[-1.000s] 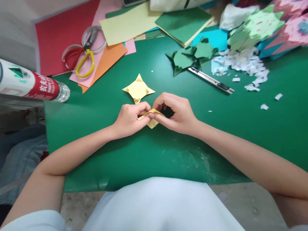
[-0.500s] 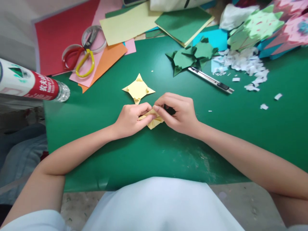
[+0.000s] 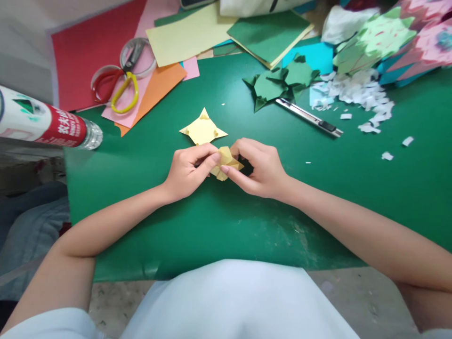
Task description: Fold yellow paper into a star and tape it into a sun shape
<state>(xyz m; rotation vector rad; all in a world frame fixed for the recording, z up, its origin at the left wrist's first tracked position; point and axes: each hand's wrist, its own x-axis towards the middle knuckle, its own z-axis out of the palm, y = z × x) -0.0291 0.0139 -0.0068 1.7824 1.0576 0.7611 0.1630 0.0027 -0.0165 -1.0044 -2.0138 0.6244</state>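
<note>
Between my two hands is a small piece of folded yellow paper (image 3: 226,157), its creased flaps partly raised. My left hand (image 3: 189,170) pinches its left side between thumb and fingers. From the right, my right hand (image 3: 260,165) grips it, the thumb lying on its near edge. My fingers cover parts of the paper. Just beyond them, a yellow four-pointed paper star (image 3: 203,129) with curled inner corners lies flat on the green table (image 3: 212,226); its near point is hidden behind my left hand and the held paper.
Scissors (image 3: 129,80) and a tape roll lie on coloured paper sheets (image 3: 95,47) at back left. A bottle (image 3: 52,122) lies at the left edge. Green folded stars (image 3: 270,87), a box cutter (image 3: 310,117), white paper scraps (image 3: 367,92) and paper flowers (image 3: 386,35) are at right.
The held yellow paper has been lifted and turned a little, and a flap now stands up. My left hand has shifted slightly up and left; my right thumb has moved down.
</note>
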